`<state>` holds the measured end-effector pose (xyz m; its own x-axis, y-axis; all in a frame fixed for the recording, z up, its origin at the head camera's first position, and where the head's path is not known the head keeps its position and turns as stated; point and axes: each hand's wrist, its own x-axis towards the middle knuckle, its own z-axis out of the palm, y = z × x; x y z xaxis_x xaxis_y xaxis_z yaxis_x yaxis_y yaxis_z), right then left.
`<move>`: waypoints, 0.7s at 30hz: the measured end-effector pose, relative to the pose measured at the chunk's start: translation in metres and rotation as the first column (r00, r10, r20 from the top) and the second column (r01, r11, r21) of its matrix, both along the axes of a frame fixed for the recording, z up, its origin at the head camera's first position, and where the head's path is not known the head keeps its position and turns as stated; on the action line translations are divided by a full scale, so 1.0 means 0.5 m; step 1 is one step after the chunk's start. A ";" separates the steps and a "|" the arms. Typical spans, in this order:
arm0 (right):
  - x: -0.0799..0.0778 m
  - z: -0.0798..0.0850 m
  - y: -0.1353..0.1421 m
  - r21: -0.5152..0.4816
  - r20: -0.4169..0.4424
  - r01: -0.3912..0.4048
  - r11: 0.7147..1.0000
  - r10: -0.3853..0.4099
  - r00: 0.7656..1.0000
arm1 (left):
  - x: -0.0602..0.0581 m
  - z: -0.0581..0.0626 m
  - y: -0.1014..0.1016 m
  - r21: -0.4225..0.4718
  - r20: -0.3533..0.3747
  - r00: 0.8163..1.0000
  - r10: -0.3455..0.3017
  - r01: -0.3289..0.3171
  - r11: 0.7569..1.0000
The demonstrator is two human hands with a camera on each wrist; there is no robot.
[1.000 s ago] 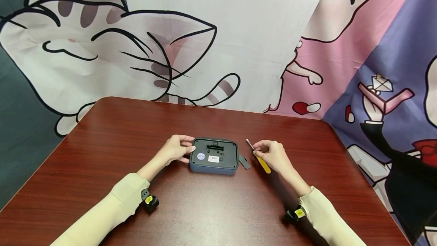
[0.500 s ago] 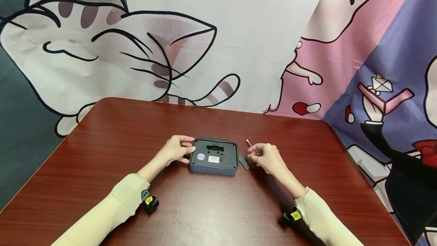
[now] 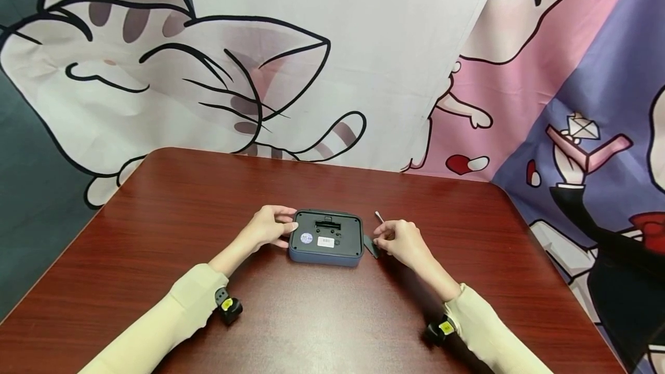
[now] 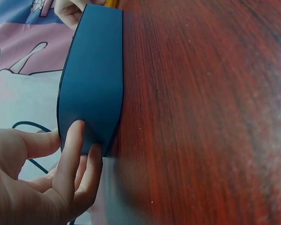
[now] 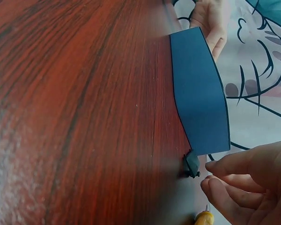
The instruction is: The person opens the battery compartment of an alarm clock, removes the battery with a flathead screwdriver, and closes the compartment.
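A blue, box-shaped device [image 3: 325, 258] lies on the table with its black back up, showing a slot, a round sticker and a white label. My left hand [image 3: 263, 227] grips its left end, thumb on the back's edge and fingers along the side. Beside the right end lies a small dark cover [image 3: 370, 245]. My right hand [image 3: 404, 241] hovers at that cover; in the right wrist view, the thumb and fingers are bent close to the cover [image 5: 191, 165], with a small gap between. A screwdriver [image 3: 378, 216] with a yellow handle [image 5: 204, 218] lies under the right hand, mostly hidden.
The brown wooden table [image 3: 291, 316] extends around the device on all sides. Behind its far edge hangs a cloth [image 3: 405, 74] printed with cartoon figures. A black wrist camera [image 3: 228, 309] is strapped to each wrist.
My right hand has moved left, from over the screwdriver to the small cover, now hiding the yellow handle in the head view. The left hand and the device have stayed put.
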<state>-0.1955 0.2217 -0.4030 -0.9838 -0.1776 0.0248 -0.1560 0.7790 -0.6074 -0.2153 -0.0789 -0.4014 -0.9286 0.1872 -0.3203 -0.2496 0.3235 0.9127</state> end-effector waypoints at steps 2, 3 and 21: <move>-0.001 0.002 -0.002 0.003 0.003 0.003 1.000 -0.003 1.000 | -0.001 -0.001 0.001 -0.002 -0.005 1.000 0.000 0.000 1.000; -0.002 0.002 -0.002 0.008 0.004 0.005 1.000 -0.005 1.000 | -0.002 -0.001 0.002 -0.002 -0.003 1.000 0.002 -0.002 1.000; -0.001 0.005 -0.013 0.075 0.023 0.019 0.997 -0.021 1.000 | 0.000 -0.002 0.002 -0.006 -0.002 1.000 0.010 -0.010 1.000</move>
